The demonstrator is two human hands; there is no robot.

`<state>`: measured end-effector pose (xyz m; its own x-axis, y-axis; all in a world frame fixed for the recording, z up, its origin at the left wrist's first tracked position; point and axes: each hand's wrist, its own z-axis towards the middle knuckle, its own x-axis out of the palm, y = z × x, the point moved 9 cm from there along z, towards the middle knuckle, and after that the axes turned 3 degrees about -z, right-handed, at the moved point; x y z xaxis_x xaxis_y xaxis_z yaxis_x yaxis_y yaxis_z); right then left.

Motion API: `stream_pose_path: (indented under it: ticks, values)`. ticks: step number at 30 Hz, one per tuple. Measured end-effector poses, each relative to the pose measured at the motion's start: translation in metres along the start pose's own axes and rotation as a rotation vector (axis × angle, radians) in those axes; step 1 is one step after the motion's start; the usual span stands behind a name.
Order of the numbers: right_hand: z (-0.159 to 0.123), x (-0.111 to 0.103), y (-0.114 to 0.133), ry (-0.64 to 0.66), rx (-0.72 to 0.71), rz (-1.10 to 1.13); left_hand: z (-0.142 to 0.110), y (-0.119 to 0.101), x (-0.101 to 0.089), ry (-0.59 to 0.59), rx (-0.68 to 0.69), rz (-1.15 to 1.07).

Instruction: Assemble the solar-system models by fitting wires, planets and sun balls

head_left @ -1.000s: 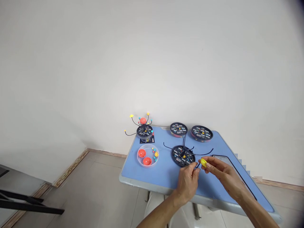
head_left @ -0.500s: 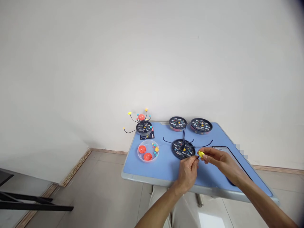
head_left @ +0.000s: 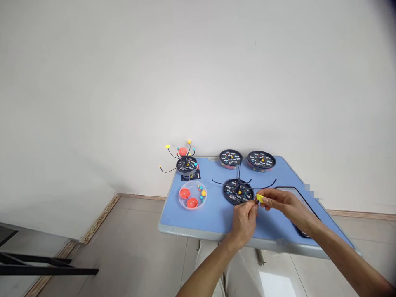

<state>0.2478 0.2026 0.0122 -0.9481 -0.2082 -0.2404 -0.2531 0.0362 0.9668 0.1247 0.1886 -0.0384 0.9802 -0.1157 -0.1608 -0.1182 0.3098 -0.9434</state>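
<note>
The person's right hand pinches a small yellow ball with fingers pressed together, so part of the ball is hidden. Just in front of the black disc, the left hand has fingers closed together, but what they hold is too hidden to tell.

We see a finished planet model at the far left corner of the blue table, and two round black discs along its far edge. Nearer sits a clear round tray holding red half-spheres and small beads (teal and yellow, mostly). A black-framed tablet lies right of the frame's center.
</note>
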Motion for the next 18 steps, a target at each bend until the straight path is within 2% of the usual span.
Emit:
stream_pose_path:
  ticks: [12, 18]
  values:
    - [0.0017, -0.0007, 0.0013, 0.023, -0.003, 0.011, 0.0008, -0.0038, -0.0004, 0.004, 0.011, 0.032]
    - [0.0047, -0.0021, 0.0040, 0.031, -0.061, -0.065, 0.0016, -0.0046, -0.0002, 0.010, 0.016, 0.027]
